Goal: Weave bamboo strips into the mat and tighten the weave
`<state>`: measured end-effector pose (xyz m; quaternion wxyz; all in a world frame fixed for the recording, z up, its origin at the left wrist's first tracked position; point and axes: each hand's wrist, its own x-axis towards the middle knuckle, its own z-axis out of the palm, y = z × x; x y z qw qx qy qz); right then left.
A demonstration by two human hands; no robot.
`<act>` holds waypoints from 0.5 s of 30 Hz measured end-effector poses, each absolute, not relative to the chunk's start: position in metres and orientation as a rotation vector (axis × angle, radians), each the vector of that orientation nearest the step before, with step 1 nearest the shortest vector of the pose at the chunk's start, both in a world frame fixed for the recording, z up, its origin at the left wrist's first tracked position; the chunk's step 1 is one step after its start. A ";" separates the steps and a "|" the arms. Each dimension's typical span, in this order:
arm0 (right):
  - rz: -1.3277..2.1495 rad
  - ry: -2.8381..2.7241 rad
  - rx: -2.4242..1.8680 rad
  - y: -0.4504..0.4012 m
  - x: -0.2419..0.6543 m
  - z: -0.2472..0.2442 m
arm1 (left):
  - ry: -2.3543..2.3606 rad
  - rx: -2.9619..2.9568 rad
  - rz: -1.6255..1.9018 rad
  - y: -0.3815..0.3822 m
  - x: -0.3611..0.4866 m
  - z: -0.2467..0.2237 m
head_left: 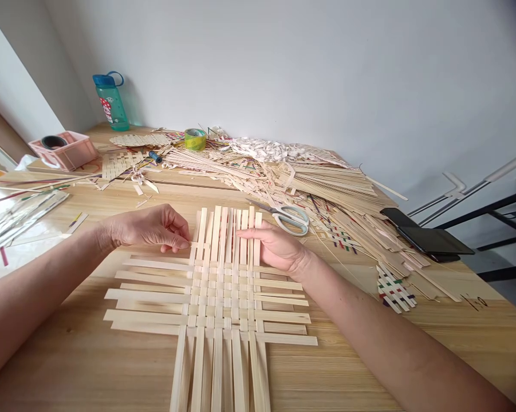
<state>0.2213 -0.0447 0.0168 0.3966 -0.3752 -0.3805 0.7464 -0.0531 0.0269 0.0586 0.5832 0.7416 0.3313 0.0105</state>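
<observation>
A woven mat of pale flat strips (225, 294) lies on the wooden table in front of me, its loose strip ends spreading out on all four sides. At the mat's upper left, my left hand (157, 229) pinches a thin pale strip (197, 244) that reaches in among the upright strips. On the other side, my right hand (277, 246) holds the upper right strips, with the thumb on top and the other fingers hidden beneath them.
Scissors (292, 220) lie just beyond my right hand. Behind are piled loose strips (339, 183), a tape roll (195, 139), a pink basket (75, 154) and a teal bottle (111, 103). A black phone (433, 240) rests at the right edge; small woven piece (395, 289) nearer.
</observation>
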 end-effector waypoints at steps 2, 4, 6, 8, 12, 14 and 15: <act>1.893 -0.951 -0.955 -0.044 0.222 0.016 | 0.811 1.755 0.019 0.024 -0.052 0.060; 1.892 -0.941 -0.962 -0.044 0.222 0.015 | 0.826 1.762 0.018 0.022 -0.050 0.062; 1.886 -0.934 -0.967 -0.043 0.222 0.015 | 0.812 1.751 0.026 0.021 -0.048 0.064; 1.878 -0.920 -0.980 -0.043 0.222 0.014 | 0.788 1.715 0.043 0.020 -0.047 0.064; 1.868 -0.893 -1.000 -0.043 0.222 0.014 | 0.763 1.637 0.069 0.021 -0.044 0.063; 1.863 -0.889 -1.002 -0.043 0.222 0.014 | 0.747 1.618 0.079 0.021 -0.043 0.062; 1.859 -0.888 -1.001 -0.043 0.221 0.014 | 0.741 1.616 0.086 0.021 -0.043 0.062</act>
